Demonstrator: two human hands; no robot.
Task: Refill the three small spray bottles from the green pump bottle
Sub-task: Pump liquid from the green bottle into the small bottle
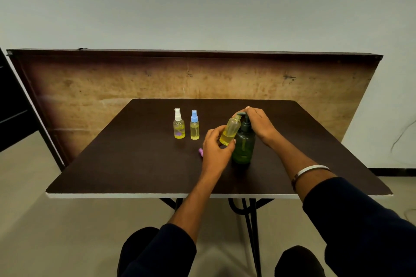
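The green pump bottle (244, 145) stands right of the middle of the dark table (135, 164). My right hand (258, 125) lies over its pump head, fingers bent down on it. My left hand (215, 147) grips an uncapped small bottle (230, 130) holding some yellow liquid, tilted with its open neck under the pump spout. A pink spray cap (201, 152) lies on the table just left of that hand. Two more small bottles stand upright farther left, one with a white cap (179, 127), one with a blue cap (194, 128); both contain yellow liquid.
A large wooden board (191, 78) leans upright behind the table, against the wall. The table's white front edge (135, 195) is close to my knees, with black metal legs below. A dark cabinet (11, 108) stands at the far left.
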